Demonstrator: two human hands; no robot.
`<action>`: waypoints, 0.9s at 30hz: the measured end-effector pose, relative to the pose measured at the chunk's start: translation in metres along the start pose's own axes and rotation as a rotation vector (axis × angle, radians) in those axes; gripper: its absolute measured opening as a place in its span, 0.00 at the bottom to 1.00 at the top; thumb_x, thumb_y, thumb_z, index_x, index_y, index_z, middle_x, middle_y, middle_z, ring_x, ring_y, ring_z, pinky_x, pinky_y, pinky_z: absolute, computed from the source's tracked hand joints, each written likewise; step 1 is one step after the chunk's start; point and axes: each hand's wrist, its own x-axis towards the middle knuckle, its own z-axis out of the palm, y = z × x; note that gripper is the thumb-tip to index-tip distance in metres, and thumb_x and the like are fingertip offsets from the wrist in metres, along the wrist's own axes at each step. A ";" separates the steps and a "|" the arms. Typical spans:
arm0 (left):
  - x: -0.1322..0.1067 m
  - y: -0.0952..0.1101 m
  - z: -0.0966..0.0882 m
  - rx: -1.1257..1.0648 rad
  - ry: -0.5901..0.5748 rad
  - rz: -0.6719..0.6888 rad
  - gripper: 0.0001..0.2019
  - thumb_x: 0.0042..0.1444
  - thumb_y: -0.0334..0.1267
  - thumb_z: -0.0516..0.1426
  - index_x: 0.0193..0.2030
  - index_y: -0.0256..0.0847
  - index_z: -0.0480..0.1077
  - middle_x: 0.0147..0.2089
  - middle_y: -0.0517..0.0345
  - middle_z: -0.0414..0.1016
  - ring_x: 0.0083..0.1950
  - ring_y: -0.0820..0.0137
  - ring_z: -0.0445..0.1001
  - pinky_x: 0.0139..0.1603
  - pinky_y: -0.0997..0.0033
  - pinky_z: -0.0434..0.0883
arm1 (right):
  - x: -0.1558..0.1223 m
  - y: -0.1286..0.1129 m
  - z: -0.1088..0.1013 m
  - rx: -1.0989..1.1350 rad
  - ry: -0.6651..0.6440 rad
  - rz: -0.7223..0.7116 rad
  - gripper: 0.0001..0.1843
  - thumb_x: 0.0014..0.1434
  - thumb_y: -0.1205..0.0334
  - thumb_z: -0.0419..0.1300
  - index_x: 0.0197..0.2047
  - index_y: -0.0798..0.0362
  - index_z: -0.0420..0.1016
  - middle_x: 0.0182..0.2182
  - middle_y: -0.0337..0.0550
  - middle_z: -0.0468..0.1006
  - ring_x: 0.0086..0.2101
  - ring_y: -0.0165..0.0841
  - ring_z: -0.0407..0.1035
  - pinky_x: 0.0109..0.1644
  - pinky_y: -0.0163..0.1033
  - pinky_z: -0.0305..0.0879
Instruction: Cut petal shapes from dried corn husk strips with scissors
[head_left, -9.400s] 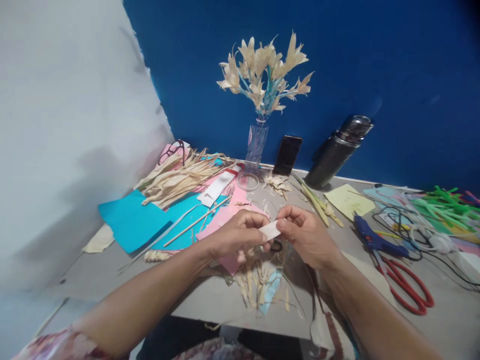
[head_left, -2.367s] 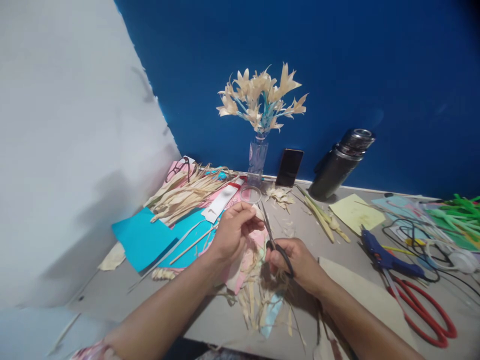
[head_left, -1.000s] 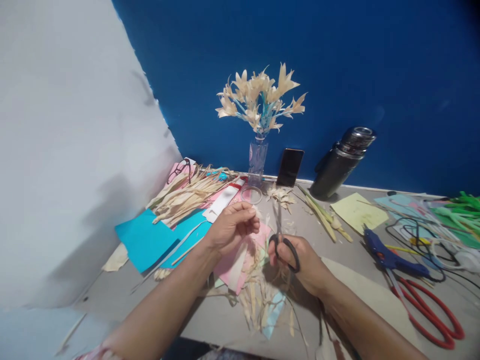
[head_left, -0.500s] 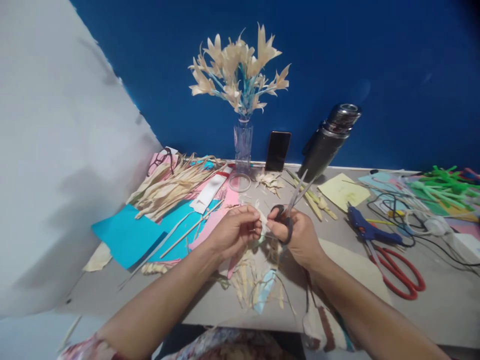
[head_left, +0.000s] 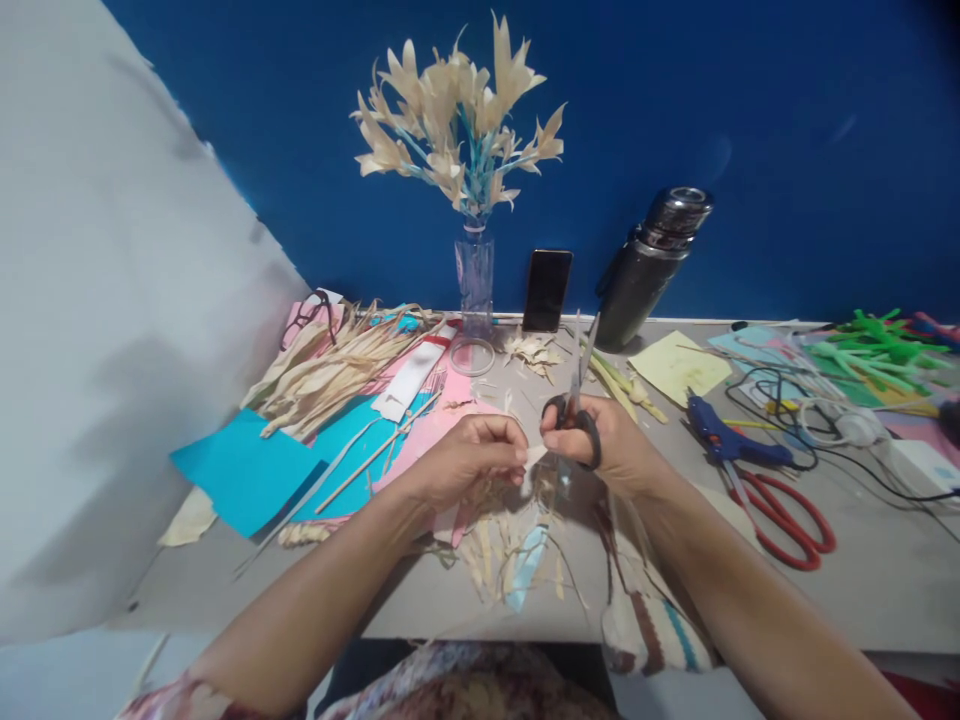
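Observation:
Between thumb and fingertips, my left hand [head_left: 476,460] pinches a small pale piece of husk [head_left: 535,457]. My right hand [head_left: 611,445] is closed on black-handled scissors [head_left: 576,405], whose blades point up and away from the husk piece. The two hands are close together over the table, a small gap apart. Under them lie thin husk scraps [head_left: 487,555] and a light blue strip [head_left: 529,568]. Behind stands a clear bottle [head_left: 474,280] holding a bunch of cream husk flowers [head_left: 457,120] on blue stems.
Dried husks [head_left: 337,375] and blue paper [head_left: 244,470] lie at left. A phone [head_left: 547,290] and a dark flask [head_left: 652,270] stand by the wall. At right are a blue glue gun [head_left: 739,440], red-handled scissors [head_left: 787,525] and tangled cables [head_left: 780,395]. A striped pouch [head_left: 652,625] sits at the front edge.
The scissors have swung more upright and their blades are closer together. My right hand has moved slightly away from the left fingertips. The whole view has shifted a little.

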 end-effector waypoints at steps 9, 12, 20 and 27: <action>0.010 -0.002 0.005 -0.170 0.356 0.349 0.07 0.45 0.35 0.65 0.26 0.36 0.72 0.26 0.57 0.74 0.29 0.73 0.72 0.34 0.75 0.67 | -0.002 0.009 0.022 -0.067 0.058 -0.156 0.27 0.60 0.38 0.54 0.30 0.56 0.73 0.25 0.42 0.72 0.23 0.28 0.57 0.26 0.33 0.54; 0.009 -0.001 0.005 -0.229 0.400 0.417 0.08 0.46 0.37 0.66 0.27 0.36 0.71 0.28 0.56 0.76 0.31 0.73 0.72 0.37 0.73 0.68 | -0.005 0.022 0.036 -0.050 -0.101 -0.072 0.30 0.56 0.33 0.55 0.26 0.55 0.71 0.21 0.40 0.69 0.22 0.28 0.56 0.25 0.33 0.52; 0.008 -0.001 0.005 -0.350 0.387 0.447 0.07 0.48 0.34 0.64 0.28 0.37 0.69 0.27 0.59 0.74 0.28 0.73 0.72 0.32 0.73 0.69 | -0.010 0.030 0.047 -0.040 -0.184 -0.053 0.30 0.53 0.33 0.58 0.21 0.54 0.66 0.17 0.38 0.65 0.21 0.28 0.58 0.23 0.32 0.53; 0.005 0.002 0.009 -0.369 0.393 0.440 0.08 0.47 0.33 0.65 0.26 0.37 0.68 0.24 0.61 0.72 0.26 0.76 0.70 0.30 0.76 0.68 | -0.011 0.025 0.050 -0.043 -0.184 -0.015 0.30 0.51 0.34 0.60 0.20 0.54 0.64 0.17 0.37 0.66 0.20 0.27 0.56 0.22 0.32 0.52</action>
